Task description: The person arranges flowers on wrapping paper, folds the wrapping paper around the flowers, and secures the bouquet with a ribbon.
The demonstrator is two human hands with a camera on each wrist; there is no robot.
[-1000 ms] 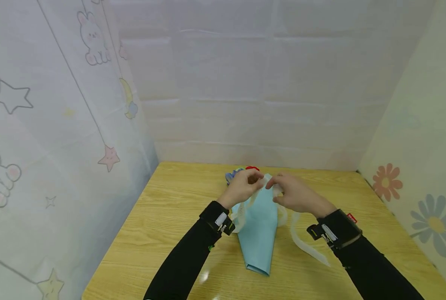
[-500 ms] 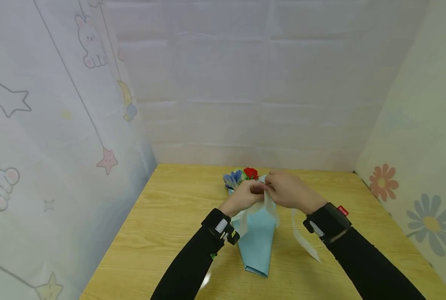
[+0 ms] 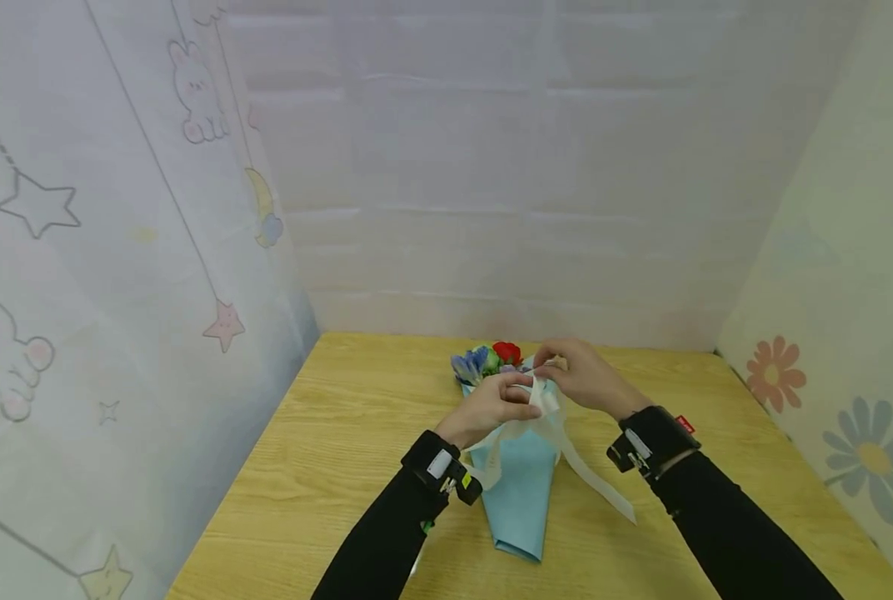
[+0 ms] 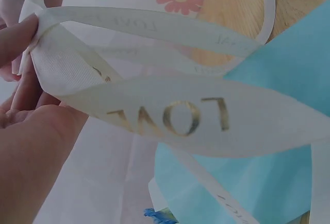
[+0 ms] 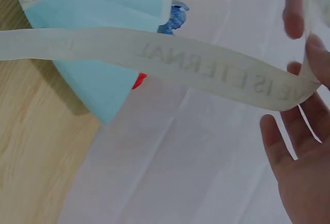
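A bouquet wrapped in light blue paper [image 3: 520, 508] lies on the table, its narrow end toward me. A blue flower [image 3: 471, 367] and a red flower [image 3: 506, 352] show at its far end. Over the wrap, my left hand [image 3: 487, 410] pinches a white ribbon [image 4: 170, 116] with gold lettering between thumb and fingers. Close by on the right, my right hand [image 3: 585, 379] pinches the same ribbon, here gathered in a loop or fold. One ribbon tail [image 3: 596, 482] hangs to the right of the bouquet. Fingers partly hide how the ribbon crosses.
The bouquet rests on a wooden table [image 3: 326, 433]. A plain pale sheet [image 3: 446, 250] hangs behind the table's back edge. Printed sheets stand at the left [image 3: 139, 333] and right [image 3: 829, 292].
My hands first came together at the ribbon, then my right hand rose slightly above the left. The flowers came into fuller view, and the ribbon's right tail swung in toward the wrap.
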